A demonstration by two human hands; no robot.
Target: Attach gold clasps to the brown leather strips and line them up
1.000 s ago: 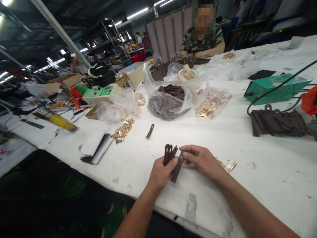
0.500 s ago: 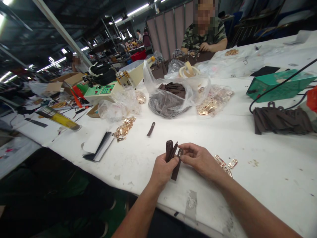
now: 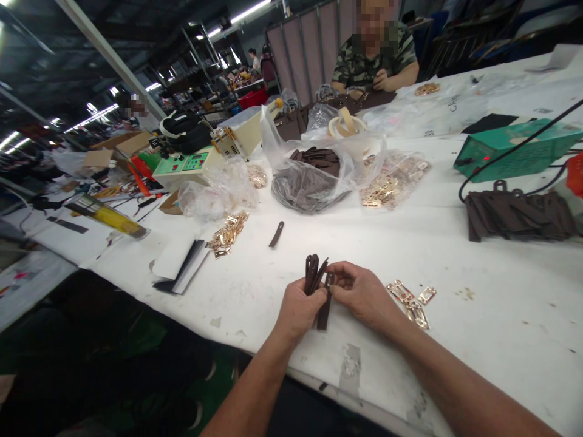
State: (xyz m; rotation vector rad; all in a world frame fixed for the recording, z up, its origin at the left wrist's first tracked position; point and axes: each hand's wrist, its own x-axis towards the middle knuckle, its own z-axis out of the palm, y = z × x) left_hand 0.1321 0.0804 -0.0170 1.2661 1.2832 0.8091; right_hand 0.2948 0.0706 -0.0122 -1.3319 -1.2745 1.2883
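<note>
My left hand (image 3: 298, 306) is closed around a bunch of dark brown straps (image 3: 312, 273), their slotted ends pointing up. One strap (image 3: 323, 312) hangs separately at its thumb. My right hand (image 3: 357, 288) pinches the upper end of that same strap, close beside the left thumb. Just right of the right wrist lie several gold metal plates (image 3: 415, 312). A single brown strap (image 3: 276, 234) rests on the white table (image 3: 255, 273) beyond the hands, with a pile of gold plates (image 3: 228, 233) to its left.
Farther back are a plastic bag of brown straps (image 3: 312, 182) and a bag of gold pieces (image 3: 392, 182). A green box (image 3: 510, 152) with a cable and a strap stack (image 3: 519, 215) stand right. A folded card (image 3: 182, 267) lies left. A person (image 3: 376, 60) sits opposite.
Both hands keep their hold, with the separate strap now hanging more upright. The view has shifted slightly, and more of the gold plates shows beside my right wrist. The person opposite has raised a hand.
</note>
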